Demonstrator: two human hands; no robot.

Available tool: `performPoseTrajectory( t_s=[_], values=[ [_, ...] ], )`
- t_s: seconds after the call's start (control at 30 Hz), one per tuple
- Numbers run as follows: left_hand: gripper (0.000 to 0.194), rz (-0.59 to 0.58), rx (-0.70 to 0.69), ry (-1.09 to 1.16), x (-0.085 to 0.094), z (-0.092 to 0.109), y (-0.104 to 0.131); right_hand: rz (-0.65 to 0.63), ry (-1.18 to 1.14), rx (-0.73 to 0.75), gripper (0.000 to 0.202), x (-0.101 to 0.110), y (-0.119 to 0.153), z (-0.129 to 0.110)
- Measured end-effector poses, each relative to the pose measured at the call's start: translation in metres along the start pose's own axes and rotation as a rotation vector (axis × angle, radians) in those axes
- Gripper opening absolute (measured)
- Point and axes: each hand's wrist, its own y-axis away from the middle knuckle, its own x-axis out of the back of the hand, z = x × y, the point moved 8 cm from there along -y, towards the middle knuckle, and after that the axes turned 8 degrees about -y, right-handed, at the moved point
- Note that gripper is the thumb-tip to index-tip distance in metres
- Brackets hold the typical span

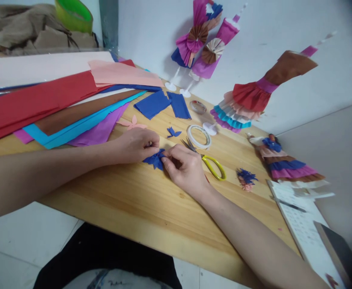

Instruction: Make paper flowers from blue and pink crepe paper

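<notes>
A blue paper flower [155, 160] with pointed petals lies low over the wooden table, between my two hands. My right hand [183, 164] pinches its right side with thumb and fingertips. Closed over its upper left side is my left hand [138, 144], fingertips curled together; whether they grip a petal or something small is hidden. Just behind sit a small blue cut-out [173, 132] and a pink petal cut-out [133, 123]. Beside my right hand, yellow-handled scissors [213, 166] lie with their blades partly behind the fingers.
A white tape roll [199, 137] and a clear tape roll [198, 106] lie behind the scissors. Blue paper pieces [152, 105] and stacked coloured sheets [40, 102] fill the left. Dress stands [248, 98] line the wall. At right are blue-and-pink fringed flowers [246, 178] and a notebook [299, 224].
</notes>
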Motion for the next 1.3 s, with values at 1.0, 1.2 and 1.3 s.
performPoseTrajectory(
  t_s=[1.0,1.2,1.3],
  values=[
    [0.027,-0.020,0.112,0.209,0.002,-0.007,-0.003,0.077,-0.044,-0.056,0.011,0.006,-0.005,0.006],
    [0.028,0.022,0.104,0.222,0.004,-0.002,0.000,0.085,-0.089,-0.118,0.013,0.007,-0.008,0.012],
    [0.026,0.036,0.052,0.165,0.003,0.000,0.000,0.086,-0.113,-0.146,0.012,0.007,-0.008,0.016]
  ],
)
